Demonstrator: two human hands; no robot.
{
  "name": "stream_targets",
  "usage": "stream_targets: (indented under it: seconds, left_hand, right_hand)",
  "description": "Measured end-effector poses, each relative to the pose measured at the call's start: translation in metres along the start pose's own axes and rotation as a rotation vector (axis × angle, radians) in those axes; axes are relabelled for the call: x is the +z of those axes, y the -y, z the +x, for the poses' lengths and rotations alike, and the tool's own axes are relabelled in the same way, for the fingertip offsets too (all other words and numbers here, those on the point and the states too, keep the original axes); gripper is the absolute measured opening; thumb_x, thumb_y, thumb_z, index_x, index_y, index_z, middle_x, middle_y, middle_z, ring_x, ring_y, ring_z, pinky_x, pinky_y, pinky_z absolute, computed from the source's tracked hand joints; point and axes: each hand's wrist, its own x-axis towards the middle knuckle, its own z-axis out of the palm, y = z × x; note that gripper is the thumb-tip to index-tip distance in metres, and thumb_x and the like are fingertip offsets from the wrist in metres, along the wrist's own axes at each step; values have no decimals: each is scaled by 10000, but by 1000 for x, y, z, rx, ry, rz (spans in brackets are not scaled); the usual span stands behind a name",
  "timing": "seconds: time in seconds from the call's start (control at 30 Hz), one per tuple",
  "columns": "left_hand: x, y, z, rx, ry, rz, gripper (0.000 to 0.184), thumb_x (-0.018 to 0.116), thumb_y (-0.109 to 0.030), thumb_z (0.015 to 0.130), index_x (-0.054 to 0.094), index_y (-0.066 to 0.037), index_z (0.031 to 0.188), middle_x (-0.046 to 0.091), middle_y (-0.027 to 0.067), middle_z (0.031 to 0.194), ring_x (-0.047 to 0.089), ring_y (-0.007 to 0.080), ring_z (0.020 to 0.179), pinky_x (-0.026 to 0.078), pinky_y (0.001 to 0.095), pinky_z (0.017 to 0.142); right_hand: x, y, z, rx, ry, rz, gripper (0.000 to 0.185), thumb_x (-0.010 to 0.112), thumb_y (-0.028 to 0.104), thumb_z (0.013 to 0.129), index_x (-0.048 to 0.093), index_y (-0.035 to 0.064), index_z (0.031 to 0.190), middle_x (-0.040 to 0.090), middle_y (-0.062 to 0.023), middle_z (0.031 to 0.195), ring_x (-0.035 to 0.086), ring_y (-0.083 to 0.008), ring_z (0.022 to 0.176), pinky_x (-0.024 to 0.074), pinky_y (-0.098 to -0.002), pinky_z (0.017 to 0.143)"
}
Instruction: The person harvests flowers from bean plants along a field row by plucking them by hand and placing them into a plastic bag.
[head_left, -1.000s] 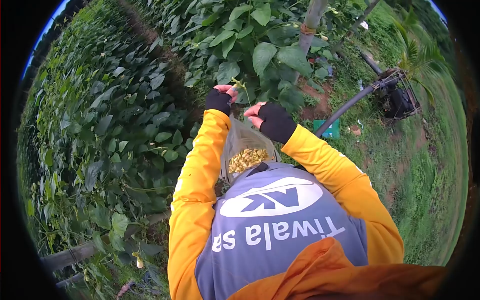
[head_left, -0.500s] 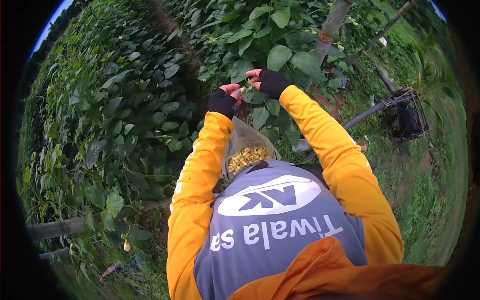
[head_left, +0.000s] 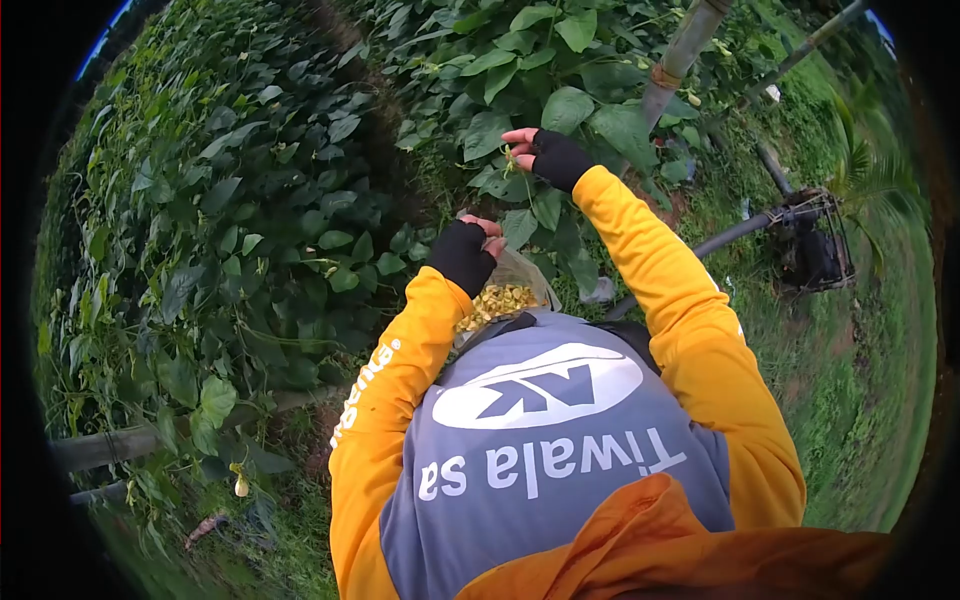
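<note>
My right hand (head_left: 550, 158), in a black fingerless glove, is at the vine, its fingertips closed around a small green stem with buds (head_left: 509, 160). Lower and to the left, my left hand (head_left: 468, 254), gloved the same way, is over the mouth of a translucent bag (head_left: 535, 275) at my waist. Its fingers are bent together, and whatever they may hold is hidden. Many small yellowish flowers (head_left: 498, 301) lie in the bag. Broad green leaves (head_left: 567, 110) hang just beyond my right hand.
Dense vines (head_left: 220, 200) cover the left side. A bamboo post (head_left: 680, 62) leans at the upper right, and a wooden rail (head_left: 110, 447) crosses the lower left. A dark pipe (head_left: 735, 233) leads to a caged machine (head_left: 815, 240) on the grass.
Both hands came together at the stem half a second ago. Since then my left hand has dropped back to the bag, while my right hand has stayed near the vine.
</note>
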Motion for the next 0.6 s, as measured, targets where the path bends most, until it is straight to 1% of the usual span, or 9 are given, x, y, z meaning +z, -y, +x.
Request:
stream_targets:
  seconds: [0.07,0.13,0.2,0.3,0.4,0.47,0.5,0.57,0.6]
  left_hand:
    - [4,3,28,-47,-191,-3,309,668,-239,779,623,-28,1000,584,133,979,580,258,824,475,350,744]
    - [11,16,56,1,-335,203,386,696,-282,752,619,-35,1038,580,134,1000,582,257,828,477,345,739]
    - [19,25,76,-63,-343,180,426,711,-308,736,624,-60,1071,585,126,1005,592,262,858,480,354,751]
    - [26,30,91,-92,-306,175,365,705,-289,745,646,-63,1025,603,127,952,600,264,849,482,360,743]
    - [30,31,95,-147,-288,34,280,686,-257,765,665,-60,963,615,125,889,604,263,817,482,356,723]
    - [27,31,94,-152,-292,-24,193,673,-237,757,668,-84,874,619,131,872,600,299,855,475,378,753]
    - [24,30,91,-149,-289,-22,193,673,-237,757,668,-84,874,619,131,872,600,299,855,475,378,753]
    - [15,25,80,-83,-308,11,178,654,-203,783,666,-60,888,614,115,866,603,264,789,479,342,707]
    - [11,23,72,8,-320,-1,151,652,-182,772,666,-68,870,612,107,900,594,262,836,473,343,729]
  right_hand:
    - [2,-3,1,17,1,-6,402,575,16,797,541,72,1194,605,-58,954,578,-124,890,470,-263,795]
    - [3,-2,2,30,-2,-10,402,582,26,799,541,73,1196,606,-58,951,579,-124,887,470,-264,795]
    - [5,0,1,48,1,-2,404,589,38,803,540,77,1202,610,-57,943,581,-127,885,469,-266,795]
    - [7,-1,1,44,-19,-7,407,591,43,805,537,79,1207,611,-56,937,580,-128,878,466,-265,793]
    - [6,-2,2,17,-31,-3,409,594,46,806,535,79,1209,606,-48,928,575,-125,860,464,-266,795]
    - [4,-1,1,9,-52,-24,411,597,48,806,534,80,1210,602,-44,920,573,-123,850,464,-264,792]
    - [4,0,0,1,-69,-44,412,599,50,806,533,81,1211,599,-40,912,571,-121,840,464,-263,790]
    - [4,-4,-1,15,-71,-26,415,599,50,805,532,82,1213,595,-38,907,570,-120,838,464,-262,788]
    - [2,-6,0,28,-71,-13,418,599,49,803,531,82,1214,592,-35,902,568,-118,835,464,-260,787]
